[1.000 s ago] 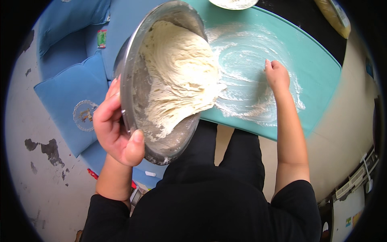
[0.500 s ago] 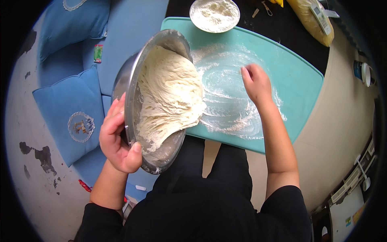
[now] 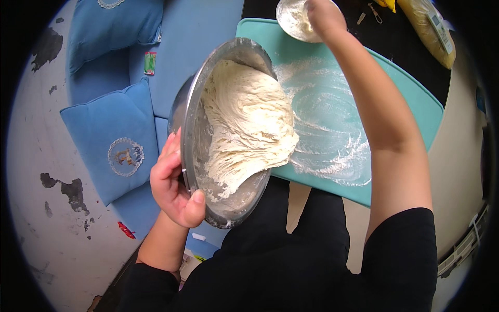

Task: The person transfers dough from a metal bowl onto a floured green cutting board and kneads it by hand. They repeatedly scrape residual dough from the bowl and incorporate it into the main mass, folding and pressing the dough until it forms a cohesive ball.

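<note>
My left hand [image 3: 179, 190] grips the rim of a large metal bowl [image 3: 188, 135], thumb on the near side and fingers behind the wall. The bowl is tilted on its side, its mouth facing right. A mass of pale, sticky dough [image 3: 249, 119] sags in it and bulges past the lower right rim. My right hand [image 3: 326, 20] is over a small white bowl of flour [image 3: 295, 20] at the far edge of the board. Its fingers point down into the flour side and are mostly hidden. Smeared flour [image 3: 325, 125] coats the green board [image 3: 410, 99] between the two bowls.
The board lies on a black table [image 3: 358, 39]. A yellowish bag [image 3: 429, 31], a small clip-like item [image 3: 375, 13] and a yellow scrap stand at the back right. To the left is a blue sofa with cushions [image 3: 112, 140] and a small green-red packet [image 3: 149, 63].
My right hand has moved from above the floured board up and away to the small flour bowl. The whole view has shifted slightly; the metal bowl stays tilted in my left hand.
</note>
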The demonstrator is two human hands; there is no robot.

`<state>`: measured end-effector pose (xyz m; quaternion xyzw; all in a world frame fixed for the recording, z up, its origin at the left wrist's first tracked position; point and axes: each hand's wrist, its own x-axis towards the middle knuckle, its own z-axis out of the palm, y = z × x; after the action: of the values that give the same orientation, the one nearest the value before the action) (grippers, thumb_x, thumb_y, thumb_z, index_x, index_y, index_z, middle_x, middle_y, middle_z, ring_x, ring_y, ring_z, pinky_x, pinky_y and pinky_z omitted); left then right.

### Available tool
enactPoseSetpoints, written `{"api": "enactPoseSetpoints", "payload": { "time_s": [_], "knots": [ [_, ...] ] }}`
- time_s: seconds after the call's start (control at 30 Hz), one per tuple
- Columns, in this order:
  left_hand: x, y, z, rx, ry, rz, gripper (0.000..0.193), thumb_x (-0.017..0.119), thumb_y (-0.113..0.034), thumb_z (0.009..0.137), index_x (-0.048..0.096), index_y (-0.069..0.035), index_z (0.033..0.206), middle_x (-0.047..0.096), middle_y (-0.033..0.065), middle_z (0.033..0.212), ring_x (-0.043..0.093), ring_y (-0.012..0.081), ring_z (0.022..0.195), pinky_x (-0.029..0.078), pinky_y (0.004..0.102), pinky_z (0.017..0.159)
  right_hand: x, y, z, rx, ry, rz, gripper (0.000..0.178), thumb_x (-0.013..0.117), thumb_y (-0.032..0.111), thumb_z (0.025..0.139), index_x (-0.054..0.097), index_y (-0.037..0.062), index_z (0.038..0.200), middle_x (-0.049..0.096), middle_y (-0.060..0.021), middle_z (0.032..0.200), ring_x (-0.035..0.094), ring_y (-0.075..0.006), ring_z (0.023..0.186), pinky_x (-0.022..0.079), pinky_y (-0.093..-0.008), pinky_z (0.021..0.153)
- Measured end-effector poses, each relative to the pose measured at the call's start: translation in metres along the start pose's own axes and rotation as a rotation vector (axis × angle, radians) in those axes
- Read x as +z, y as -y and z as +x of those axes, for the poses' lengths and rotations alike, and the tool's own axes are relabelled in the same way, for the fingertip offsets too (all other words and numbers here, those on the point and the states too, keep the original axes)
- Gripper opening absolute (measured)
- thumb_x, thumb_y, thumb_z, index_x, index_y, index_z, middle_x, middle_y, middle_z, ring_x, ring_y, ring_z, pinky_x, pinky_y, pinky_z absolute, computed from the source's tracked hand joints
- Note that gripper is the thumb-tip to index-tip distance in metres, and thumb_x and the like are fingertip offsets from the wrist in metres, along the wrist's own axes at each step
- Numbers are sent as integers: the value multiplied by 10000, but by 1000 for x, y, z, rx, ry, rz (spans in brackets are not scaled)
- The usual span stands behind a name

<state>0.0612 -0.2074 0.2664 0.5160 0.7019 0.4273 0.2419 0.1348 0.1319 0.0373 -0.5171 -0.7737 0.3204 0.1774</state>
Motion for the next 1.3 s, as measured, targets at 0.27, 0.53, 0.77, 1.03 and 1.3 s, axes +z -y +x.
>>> {"api": "enactPoseSetpoints", "payload": {
  "time_s": [0.27, 0.53, 0.77, 1.03, 1.3],
  "knots": [
    [-5, -7, 1, -48, 31, 44, 558, 551, -235, 759, 327, 58, 1178, 443, 299, 1228, 391, 364, 1216, 141, 495, 1062, -10, 78, -136, 793, 367, 1135, 206, 446, 120, 874, 561, -25, 966, 542, -47, 676, 472, -122, 542, 423, -225, 494],
    [1, -13, -3, -111, 11, 24, 570, 564, -247, 771, 320, 69, 1176, 428, 282, 1241, 382, 347, 1220, 152, 498, 1062, 29, 168, -225, -603, 34, 674, 201, 485, 139, 803, 572, 53, 963, 533, -156, 989, 516, -266, 926, 432, -389, 802],
    [6, -17, 9, -55, 71, 82, 570, 562, -250, 772, 332, 86, 1172, 450, 280, 1225, 394, 346, 1214, 159, 500, 1062, 56, 105, -160, -873, -3, 36, 282, 485, 139, 805, 588, 147, 1068, 551, -77, 1069, 524, -277, 985, 457, -363, 842],
    [2, -12, 3, -7, 57, 42, 537, 569, -252, 763, 381, 69, 1150, 463, 283, 1215, 431, 369, 1182, 192, 506, 1038, 34, 76, -183, -404, 537, 222, 213, 503, 189, 804, 635, 90, 938, 610, -107, 921, 586, -276, 883, 489, -365, 759],
    [11, -19, 11, 39, 135, 68, 558, 579, -232, 756, 369, 69, 1175, 469, 292, 1208, 415, 391, 1196, 193, 506, 1034, 20, 115, -166, -329, 170, 605, 236, 585, 248, 761, 619, 75, 918, 598, -130, 876, 587, -336, 829, 491, -406, 741]
  ]
}}
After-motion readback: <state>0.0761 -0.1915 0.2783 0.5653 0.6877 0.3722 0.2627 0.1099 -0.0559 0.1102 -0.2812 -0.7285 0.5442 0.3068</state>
